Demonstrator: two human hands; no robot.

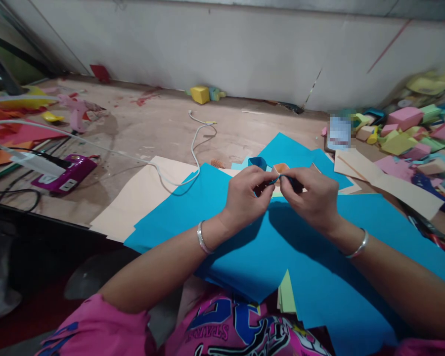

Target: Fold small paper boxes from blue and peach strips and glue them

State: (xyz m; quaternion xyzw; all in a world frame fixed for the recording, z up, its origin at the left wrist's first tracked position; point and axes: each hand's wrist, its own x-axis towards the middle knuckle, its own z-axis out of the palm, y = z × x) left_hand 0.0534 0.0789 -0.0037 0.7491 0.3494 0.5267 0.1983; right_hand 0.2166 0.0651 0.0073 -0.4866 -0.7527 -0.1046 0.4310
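Left hand [249, 195] and right hand [311, 198]: fingers of both pinched on a small folded blue paper piece [276, 180], above large flat blue paper sheets [185, 212]. Uneven pressure, we judge, could crease it or let it slip. Small open peach paper shape [281, 168] just beyond; attached or separate, we can't tell. Thin white cable [199, 167] crosses the sheets' left edge, a possible snag. Heaped pastel paper blocks [404, 118] crowd the tabletop [133, 128] at right.

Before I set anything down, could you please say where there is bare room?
Bare tabletop flanks the yellow box: toward the pink glue gun, and toward the heaped paper pieces crowding the right. Blue sheets cover the middle front.
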